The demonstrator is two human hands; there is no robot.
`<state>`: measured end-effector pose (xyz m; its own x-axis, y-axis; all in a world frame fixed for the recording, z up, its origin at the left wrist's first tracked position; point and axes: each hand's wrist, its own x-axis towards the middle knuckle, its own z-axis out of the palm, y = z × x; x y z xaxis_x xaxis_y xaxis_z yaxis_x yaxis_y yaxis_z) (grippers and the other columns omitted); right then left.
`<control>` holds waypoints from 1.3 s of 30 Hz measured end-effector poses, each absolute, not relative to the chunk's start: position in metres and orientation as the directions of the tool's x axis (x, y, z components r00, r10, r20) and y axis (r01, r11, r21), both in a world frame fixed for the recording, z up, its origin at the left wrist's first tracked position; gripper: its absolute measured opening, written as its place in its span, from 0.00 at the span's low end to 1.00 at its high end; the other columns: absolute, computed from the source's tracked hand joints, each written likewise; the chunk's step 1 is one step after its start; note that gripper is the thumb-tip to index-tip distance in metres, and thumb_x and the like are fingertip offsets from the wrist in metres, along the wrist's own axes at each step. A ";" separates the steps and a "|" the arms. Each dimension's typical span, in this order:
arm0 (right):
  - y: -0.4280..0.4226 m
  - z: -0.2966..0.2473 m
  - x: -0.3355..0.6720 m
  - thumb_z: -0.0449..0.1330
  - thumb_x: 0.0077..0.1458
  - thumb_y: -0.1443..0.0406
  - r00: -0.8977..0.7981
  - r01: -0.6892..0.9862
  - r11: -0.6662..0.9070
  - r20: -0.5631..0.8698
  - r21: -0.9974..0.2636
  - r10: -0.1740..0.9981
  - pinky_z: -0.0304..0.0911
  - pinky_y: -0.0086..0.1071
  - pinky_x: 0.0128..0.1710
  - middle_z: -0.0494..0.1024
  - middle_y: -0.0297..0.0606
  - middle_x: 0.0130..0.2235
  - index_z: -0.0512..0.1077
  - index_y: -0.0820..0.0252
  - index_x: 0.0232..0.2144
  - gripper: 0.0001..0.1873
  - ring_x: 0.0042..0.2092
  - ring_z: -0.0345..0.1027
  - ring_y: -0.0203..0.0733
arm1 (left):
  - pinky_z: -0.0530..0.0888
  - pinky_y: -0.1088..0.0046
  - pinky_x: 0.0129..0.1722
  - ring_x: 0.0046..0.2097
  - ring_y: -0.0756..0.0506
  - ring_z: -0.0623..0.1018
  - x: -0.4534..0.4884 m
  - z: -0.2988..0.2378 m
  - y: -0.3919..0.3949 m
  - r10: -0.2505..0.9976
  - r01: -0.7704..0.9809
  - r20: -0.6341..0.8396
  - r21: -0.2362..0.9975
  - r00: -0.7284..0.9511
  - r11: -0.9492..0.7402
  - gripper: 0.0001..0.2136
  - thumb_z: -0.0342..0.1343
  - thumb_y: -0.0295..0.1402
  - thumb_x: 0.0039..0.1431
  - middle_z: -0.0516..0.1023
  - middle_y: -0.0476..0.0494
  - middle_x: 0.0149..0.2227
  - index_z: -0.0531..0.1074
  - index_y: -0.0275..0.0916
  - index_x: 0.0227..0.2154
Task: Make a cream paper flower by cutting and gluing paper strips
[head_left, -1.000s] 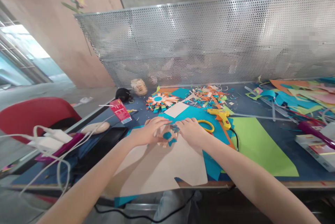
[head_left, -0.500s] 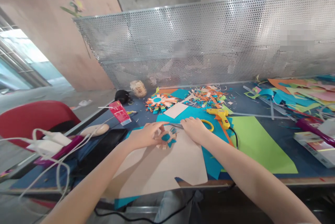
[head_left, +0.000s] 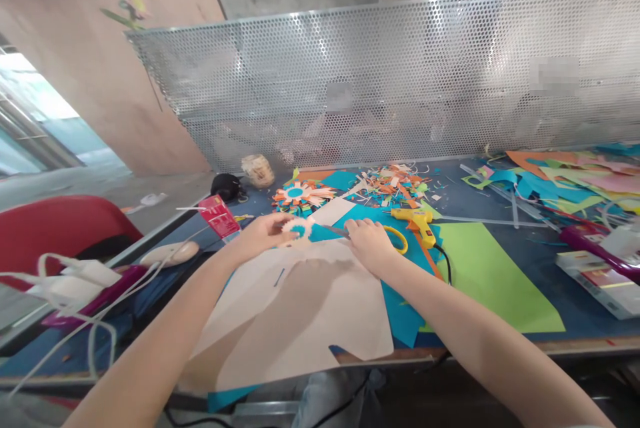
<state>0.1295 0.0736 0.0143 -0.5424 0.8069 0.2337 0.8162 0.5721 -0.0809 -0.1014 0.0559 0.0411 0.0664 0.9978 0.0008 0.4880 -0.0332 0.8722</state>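
Observation:
My left hand [head_left: 265, 233] pinches a small paper flower [head_left: 299, 231] with a blue centre and a fringed pale edge, raised over the far edge of a large pale paper sheet [head_left: 300, 315]. Closed around a pair of scissors [head_left: 334, 230] is my right hand [head_left: 369, 241]. The grey blades point left towards the flower, and a yellow handle loop shows past the right side of that hand. Blue paper [head_left: 405, 321] lies under the pale sheet. A thin dark strip [head_left: 279, 277] rests on the pale sheet.
A yellow glue gun [head_left: 419, 223] with a black cable lies right of my hands, beside green paper [head_left: 493, 275]. Fringed paper flowers [head_left: 300, 195] and a heap of scraps [head_left: 393, 185] sit behind. At left are a red drink carton [head_left: 219, 217] and plugged-in white chargers [head_left: 80, 281]. A perforated metal screen [head_left: 300, 81] stands behind.
My left hand has moved left and away from me with the flower, apart from the scissor blades. The flower has turned. The right hand stays nearly in place. The view has shifted slightly.

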 end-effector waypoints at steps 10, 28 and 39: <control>0.076 0.014 0.132 0.50 0.56 0.66 -0.483 0.825 0.519 0.199 -0.224 0.853 0.57 0.39 0.41 0.74 0.48 0.41 0.64 0.64 0.45 0.13 0.45 0.65 0.48 | 0.71 0.73 0.30 0.24 0.53 0.70 -0.058 0.018 0.079 0.978 -0.164 0.081 0.980 -0.190 -0.113 0.18 0.67 0.37 0.31 0.69 0.54 0.22 0.66 0.36 0.22; 0.080 0.002 0.125 0.60 0.42 0.59 -0.270 0.203 0.336 0.277 -0.920 0.922 0.62 0.31 0.31 0.74 0.36 0.29 0.64 0.61 0.27 0.12 0.31 0.69 0.39 | 0.71 0.75 0.27 0.23 0.52 0.70 -0.036 0.006 0.055 0.997 -0.014 0.007 1.000 -0.075 -0.008 0.14 0.64 0.43 0.35 0.70 0.52 0.17 0.71 0.37 0.17; 0.086 0.008 0.131 0.60 0.41 0.58 -0.191 0.076 0.301 0.282 -0.951 0.940 0.59 0.27 0.25 0.70 0.31 0.23 0.61 0.59 0.22 0.13 0.25 0.62 0.34 | 0.73 0.70 0.32 0.36 0.43 0.76 -0.051 0.014 0.063 0.988 0.106 0.146 0.984 -0.041 -0.141 0.24 0.61 0.48 0.38 0.78 0.42 0.34 0.74 0.36 0.36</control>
<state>0.1315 0.0858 0.0077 -0.1908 0.9401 0.2824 0.0763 0.3010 -0.9506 -0.0513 0.0633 0.0140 -0.0411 0.9885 0.1458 0.1057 -0.1408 0.9844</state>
